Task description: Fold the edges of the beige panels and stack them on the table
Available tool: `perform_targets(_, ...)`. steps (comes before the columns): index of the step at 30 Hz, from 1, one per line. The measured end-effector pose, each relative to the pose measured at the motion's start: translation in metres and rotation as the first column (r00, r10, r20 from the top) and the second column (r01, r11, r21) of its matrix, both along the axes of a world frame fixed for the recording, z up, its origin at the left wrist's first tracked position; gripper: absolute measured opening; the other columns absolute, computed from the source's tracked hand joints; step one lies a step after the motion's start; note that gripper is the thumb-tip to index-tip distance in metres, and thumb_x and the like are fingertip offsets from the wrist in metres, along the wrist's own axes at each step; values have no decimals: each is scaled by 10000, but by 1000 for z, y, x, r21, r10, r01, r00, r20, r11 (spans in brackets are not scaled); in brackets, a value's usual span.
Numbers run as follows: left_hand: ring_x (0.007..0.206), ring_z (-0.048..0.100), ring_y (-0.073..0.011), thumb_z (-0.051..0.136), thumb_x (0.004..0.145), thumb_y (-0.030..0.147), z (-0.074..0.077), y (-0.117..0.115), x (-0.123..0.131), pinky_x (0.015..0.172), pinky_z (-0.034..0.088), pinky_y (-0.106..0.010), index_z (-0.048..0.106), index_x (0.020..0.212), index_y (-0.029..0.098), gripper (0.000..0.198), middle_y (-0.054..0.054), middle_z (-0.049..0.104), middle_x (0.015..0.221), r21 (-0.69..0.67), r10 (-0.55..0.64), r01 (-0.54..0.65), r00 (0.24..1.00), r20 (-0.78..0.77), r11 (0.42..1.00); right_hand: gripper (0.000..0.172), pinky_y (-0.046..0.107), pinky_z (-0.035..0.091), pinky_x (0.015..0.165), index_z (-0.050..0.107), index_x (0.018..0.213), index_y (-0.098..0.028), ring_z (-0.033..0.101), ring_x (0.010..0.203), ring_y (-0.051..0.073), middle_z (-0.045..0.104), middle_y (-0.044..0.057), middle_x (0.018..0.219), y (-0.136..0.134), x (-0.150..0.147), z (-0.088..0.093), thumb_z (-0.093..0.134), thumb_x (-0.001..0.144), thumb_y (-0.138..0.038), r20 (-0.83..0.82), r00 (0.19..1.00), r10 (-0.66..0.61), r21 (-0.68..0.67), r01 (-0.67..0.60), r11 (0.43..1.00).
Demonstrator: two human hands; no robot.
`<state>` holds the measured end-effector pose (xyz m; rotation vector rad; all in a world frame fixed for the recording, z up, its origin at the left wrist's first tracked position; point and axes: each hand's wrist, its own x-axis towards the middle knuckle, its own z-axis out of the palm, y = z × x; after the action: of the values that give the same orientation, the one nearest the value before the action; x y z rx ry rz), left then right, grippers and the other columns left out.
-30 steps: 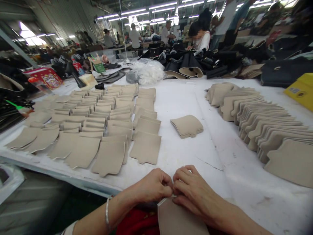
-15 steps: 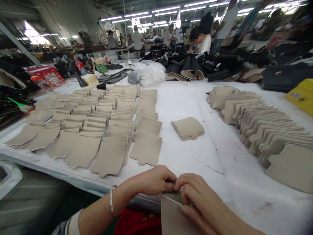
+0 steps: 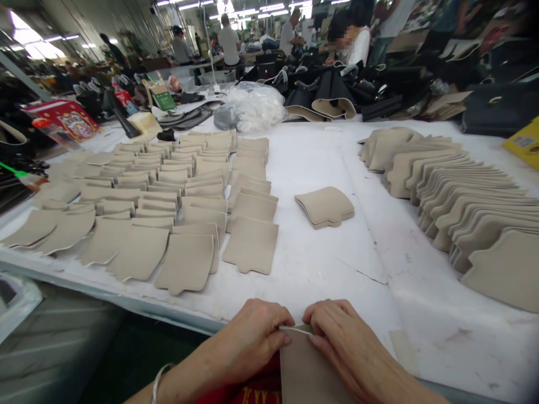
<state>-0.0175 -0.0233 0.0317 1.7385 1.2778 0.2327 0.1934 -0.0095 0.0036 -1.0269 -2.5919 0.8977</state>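
Near the table's front edge, my left hand (image 3: 264,331) pinches the upper left corner of a beige leather-like panel (image 3: 309,370). My right hand (image 3: 337,336) grips the same panel along its upper right side, thumb on the near face and fingers behind. A pale edge runs along the panel's top, and its lower part leaves the picture. Beyond my hands lies a small stack of beige panels (image 3: 325,206), each with a tab at its near edge. Rows of similar panels (image 3: 185,261) overlap on the left of the table.
A long fanned row of beige panels (image 3: 471,196) lies on the right of the white table (image 3: 311,269). Clear plastic bags (image 3: 256,106) and black bags (image 3: 332,98) are at the back. A yellow object (image 3: 524,143) sits far right. Several people work behind.
My left hand has shifted down and left along the panel's top, and the hands are slightly farther apart. The camera view has tilted a little downward.
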Motion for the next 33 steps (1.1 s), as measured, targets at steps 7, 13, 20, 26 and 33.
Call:
perform_targets(7,816,624,-142,516,828,129,-3,0,2,712,376,-215,698,831,194,193,-2,701,832,21,-24,23,999,25,1000,200,358,375,663,459,830,-204,513,746,241,568,35,822,2,2,-3,477,891,-14,44,999,22,92,-26,995)
perform_targets(13,825,624,-138,540,793,103,-5,-1,4,727,384,-212,708,843,204,202,10,698,831,13,-15,14,999,32,1000,178,371,396,682,469,825,-194,491,791,254,573,54,866,2,3,0,479,935,-54,70,997,20,-29,-18,999)
perform_targets(20,806,591,-132,544,821,130,-9,0,19,725,386,-215,708,832,213,184,25,675,834,-5,33,-33,994,101,999,135,400,422,728,496,841,-186,481,855,265,569,73,910,2,8,4,482,952,-112,33,999,-6,-157,11,988)
perform_targets(26,883,576,-130,542,817,87,-14,-3,22,795,372,-219,707,888,230,230,39,667,879,19,12,-15,991,132,1000,128,350,416,774,532,905,-198,491,916,226,568,30,932,6,23,11,566,900,-74,-55,996,-67,-248,51,967)
perform_targets(33,864,562,-146,511,852,113,-13,-3,24,760,361,-247,720,931,239,256,12,630,832,34,-23,20,995,94,999,91,363,355,866,588,956,-220,516,909,180,609,-13,920,14,36,10,560,958,-134,-109,993,43,-155,-59,986)
